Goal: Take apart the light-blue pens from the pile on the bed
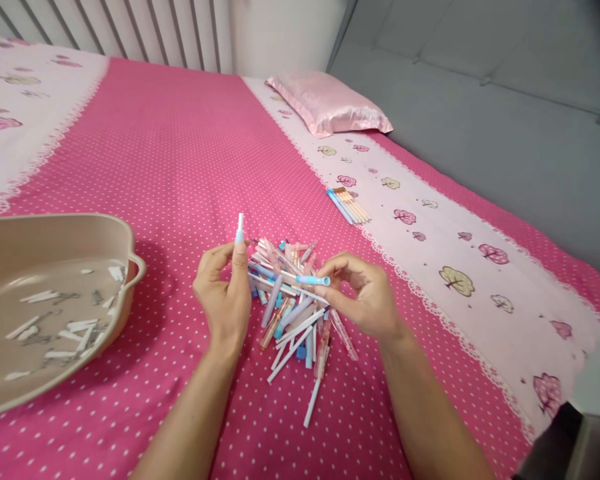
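My left hand pinches a pale blue pen part upright between thumb and fingers, a white tube poking out of its top. Between the thumb and fingers of my right hand lies a blue hollow pen tube, roughly level, its round open end towards the right. Beneath and between both hands spreads a loose heap of pen parts: white sticks, lilac and blue barrels, clear pinkish tubes. The lower ends of what my left hand holds are hidden by the fingers.
On the left stands a beige plastic basin with small white and grey pieces scattered inside. Several blue and peach pens lie in a row beyond the heap. A pink pillow rests at the far end of the pink dotted bedsheet.
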`<move>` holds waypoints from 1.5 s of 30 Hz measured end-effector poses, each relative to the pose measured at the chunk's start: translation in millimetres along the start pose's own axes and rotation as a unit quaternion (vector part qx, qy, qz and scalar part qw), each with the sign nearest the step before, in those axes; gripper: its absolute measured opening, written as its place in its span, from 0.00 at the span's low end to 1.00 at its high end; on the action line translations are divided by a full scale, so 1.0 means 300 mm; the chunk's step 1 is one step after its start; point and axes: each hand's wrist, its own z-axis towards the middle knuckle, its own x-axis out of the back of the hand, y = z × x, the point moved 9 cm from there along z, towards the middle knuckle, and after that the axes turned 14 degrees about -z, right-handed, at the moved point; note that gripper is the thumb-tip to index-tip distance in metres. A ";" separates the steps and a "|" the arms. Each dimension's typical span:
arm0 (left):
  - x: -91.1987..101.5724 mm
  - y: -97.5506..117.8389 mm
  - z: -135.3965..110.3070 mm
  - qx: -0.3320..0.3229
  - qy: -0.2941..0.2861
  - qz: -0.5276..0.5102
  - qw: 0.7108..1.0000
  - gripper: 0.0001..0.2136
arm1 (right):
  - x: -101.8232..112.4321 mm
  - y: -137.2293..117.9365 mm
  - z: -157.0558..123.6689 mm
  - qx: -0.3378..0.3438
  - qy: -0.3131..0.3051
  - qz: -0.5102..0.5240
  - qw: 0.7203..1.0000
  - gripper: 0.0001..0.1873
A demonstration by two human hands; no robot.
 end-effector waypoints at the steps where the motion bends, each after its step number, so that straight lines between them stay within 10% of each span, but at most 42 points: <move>1: -0.008 0.006 -0.001 -0.007 -0.011 -0.001 1.000 0.12 | 0.011 -0.007 0.002 0.009 0.021 -0.006 1.000 0.06; 18: -0.158 0.031 -0.059 -0.076 -0.242 0.010 0.967 0.07 | 0.039 -0.019 0.007 0.026 0.072 -0.120 0.990 0.14; 45: -0.136 0.066 -0.054 -0.169 -0.215 0.062 0.960 0.06 | 0.046 -0.035 0.004 0.049 0.109 -0.092 0.989 0.06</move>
